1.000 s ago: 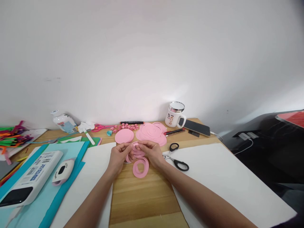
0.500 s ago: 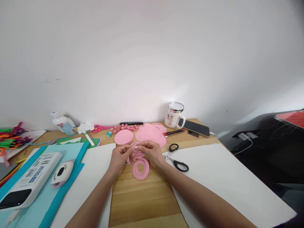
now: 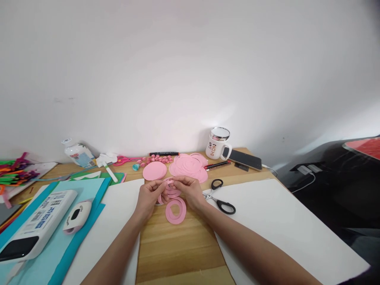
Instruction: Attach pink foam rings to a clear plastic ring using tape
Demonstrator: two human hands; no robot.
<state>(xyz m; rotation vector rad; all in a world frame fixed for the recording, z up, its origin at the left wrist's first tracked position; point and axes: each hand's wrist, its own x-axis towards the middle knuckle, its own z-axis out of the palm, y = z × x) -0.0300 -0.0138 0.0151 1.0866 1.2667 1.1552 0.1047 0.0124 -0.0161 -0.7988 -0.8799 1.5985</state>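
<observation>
Between my two hands is a pink paper spiral (image 3: 172, 192) that hangs in loops over the wooden table. My left hand (image 3: 151, 197) pinches one part of the strip with thumb and forefinger. Close beside it, my right hand (image 3: 190, 192) pinches the strip as well; the fingertips of both hands nearly meet and partly hide the paper. Below, the spiral's wider coil (image 3: 176, 211) shows as rings around an opening. Scissors with black handles (image 3: 218, 197) lie spread just right of my right hand. Beyond my hands are a flat pink paper disc (image 3: 154, 171) and a pile of cut pink spirals (image 3: 188, 165).
Small rolled pink pieces (image 3: 157, 159) lie near the wall, beside a black marker (image 3: 164, 153). A white mug (image 3: 218, 144) and a phone (image 3: 246, 159) stand back right. White sheets (image 3: 285, 221) cover the right side. A power bank (image 3: 38, 225) rests on blue paper at left.
Both hands keep nearly the same place and grip on the pink strip; the fingertips have shifted only slightly. The rest of the table looks the same.
</observation>
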